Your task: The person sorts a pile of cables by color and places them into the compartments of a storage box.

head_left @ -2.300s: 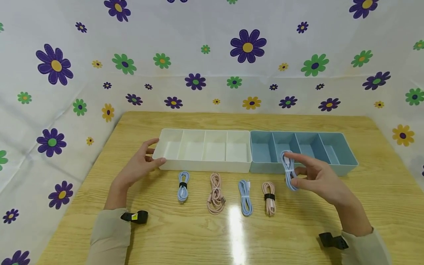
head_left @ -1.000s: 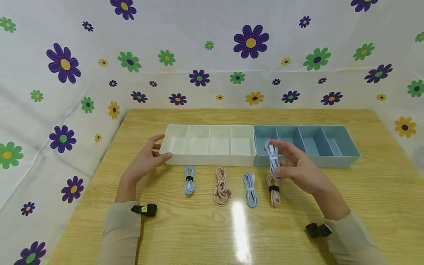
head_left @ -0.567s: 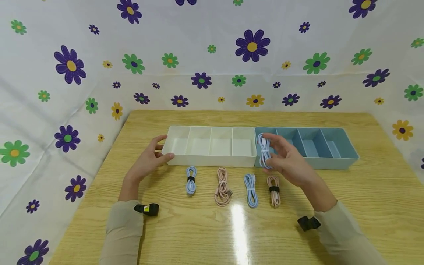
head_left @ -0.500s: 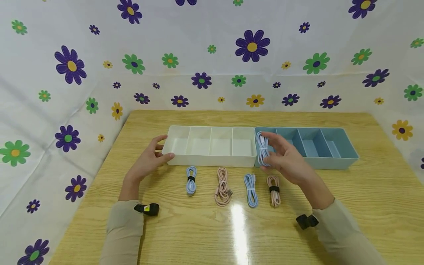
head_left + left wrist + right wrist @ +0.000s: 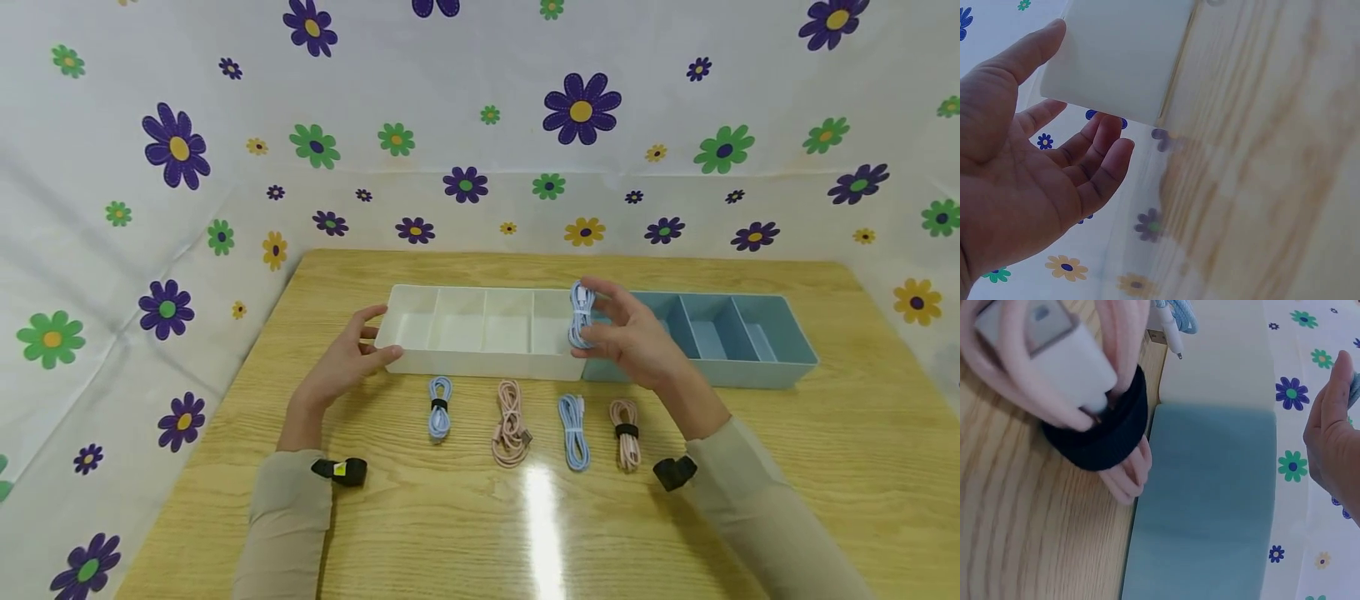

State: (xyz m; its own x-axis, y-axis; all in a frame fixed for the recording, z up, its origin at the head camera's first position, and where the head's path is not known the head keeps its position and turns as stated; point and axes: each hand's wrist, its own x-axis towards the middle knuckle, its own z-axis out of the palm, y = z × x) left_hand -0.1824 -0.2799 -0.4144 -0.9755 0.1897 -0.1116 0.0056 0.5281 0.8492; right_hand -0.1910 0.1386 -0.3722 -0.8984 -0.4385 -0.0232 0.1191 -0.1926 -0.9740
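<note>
My right hand (image 5: 637, 342) pinches a coiled light-blue charging cable (image 5: 581, 315), held upright where the white and blue boxes meet, above their front rims. Its white plug shows near the top. In the right wrist view the hand is at the right edge and its cable is mostly cut off. My left hand (image 5: 341, 362) rests against the left end of the white divided box (image 5: 480, 364), thumb at the front corner and index finger farther back. The left wrist view shows its other fingers (image 5: 1094, 150) loosely bent below the box end, holding nothing.
The blue divided box (image 5: 750, 372) adjoins the white one. In front lie a blue cable with a black strap (image 5: 439, 408), a loosely coiled pink cable (image 5: 511, 425), a blue cable (image 5: 573, 433) and a black-strapped pink cable (image 5: 626, 435). A flowered cloth stands behind the table.
My right hand has carried the blue cable leftward, from in front of the blue box to the white box's right end. The left hand keeps its place at the white box.
</note>
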